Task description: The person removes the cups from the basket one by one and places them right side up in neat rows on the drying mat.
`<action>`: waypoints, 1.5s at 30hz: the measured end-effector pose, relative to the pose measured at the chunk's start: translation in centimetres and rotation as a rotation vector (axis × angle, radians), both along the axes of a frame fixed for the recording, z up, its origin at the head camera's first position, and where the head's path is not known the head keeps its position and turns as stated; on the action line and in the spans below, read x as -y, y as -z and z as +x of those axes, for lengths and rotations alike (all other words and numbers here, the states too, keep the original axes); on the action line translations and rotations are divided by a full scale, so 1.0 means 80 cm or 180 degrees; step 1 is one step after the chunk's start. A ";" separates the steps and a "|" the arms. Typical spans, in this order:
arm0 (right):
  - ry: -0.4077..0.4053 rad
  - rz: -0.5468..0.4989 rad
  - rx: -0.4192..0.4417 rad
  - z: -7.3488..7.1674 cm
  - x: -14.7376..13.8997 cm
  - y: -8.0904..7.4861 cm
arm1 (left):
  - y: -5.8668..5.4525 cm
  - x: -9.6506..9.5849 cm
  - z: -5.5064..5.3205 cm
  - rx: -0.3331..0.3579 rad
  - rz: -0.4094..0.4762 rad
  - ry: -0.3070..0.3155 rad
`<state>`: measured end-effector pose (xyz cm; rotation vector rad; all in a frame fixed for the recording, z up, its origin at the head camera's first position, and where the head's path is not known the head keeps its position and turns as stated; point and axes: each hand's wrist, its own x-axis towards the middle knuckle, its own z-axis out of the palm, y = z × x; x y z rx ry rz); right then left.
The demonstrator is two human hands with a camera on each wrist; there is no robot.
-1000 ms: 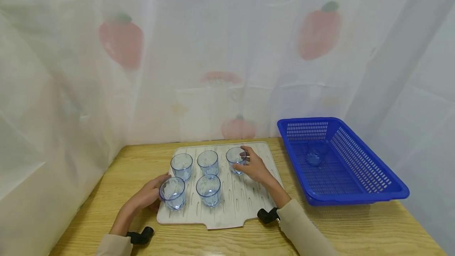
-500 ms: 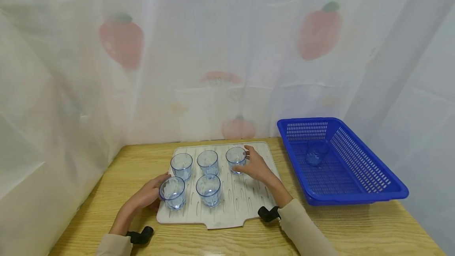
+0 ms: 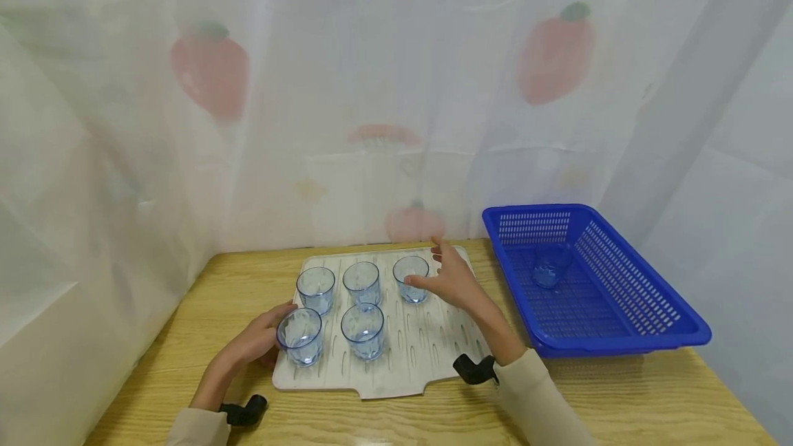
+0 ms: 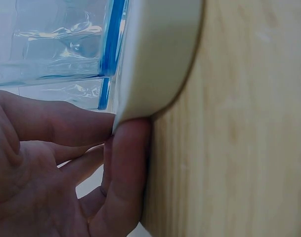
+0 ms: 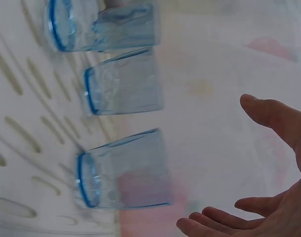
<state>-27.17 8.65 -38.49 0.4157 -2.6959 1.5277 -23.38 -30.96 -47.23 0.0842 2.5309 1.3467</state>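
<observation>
My left hand [image 3: 257, 339] grips the left edge of a white grooved draining board [image 3: 393, 380]. The left wrist view has the thumb and a finger [image 4: 128, 163] pinching that edge. Right beside this hand stands a clear blue-tinted glass [image 3: 303, 349]. Several matching glasses share the board, in a back row and a front row. Around the back right glass [image 3: 411, 288] my right hand [image 3: 455, 281] is spread apart, thumb in front of it and fingers raised at its right. In the right wrist view, a gap shows between the fingers and that glass [image 5: 128, 173].
A blue slotted plastic basket [image 3: 619, 344] stands right of the board, with one glass [image 3: 550, 267] inside near its back left. Everything is on a wooden table [image 3: 347, 425]. A pale curtain with strawberry prints [image 3: 210, 71] hangs close behind the table.
My right hand has loosened from the back right glass, its fingers lifting and spreading up and to the right. The glass stays in place. My left hand has not moved.
</observation>
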 end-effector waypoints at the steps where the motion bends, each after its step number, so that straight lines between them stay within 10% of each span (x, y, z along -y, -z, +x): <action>1: 0.0000 -0.0033 -0.0011 0.003 -0.001 -0.004 | 0.000 0.000 0.000 0.0001 -0.0001 0.0001; 16: -0.0030 -0.0111 -0.0156 0.029 -0.045 -0.069 | 0.001 0.002 0.000 -0.0024 -0.0012 -0.0023; 26: 0.0170 0.0459 -0.0079 -0.004 -0.125 -0.118 | 0.001 0.003 0.003 -0.0015 -0.0053 -0.0058; 45: 0.0453 0.1021 0.0223 -0.080 -0.251 -0.061 | 0.003 0.003 0.002 -0.0041 -0.0072 -0.0052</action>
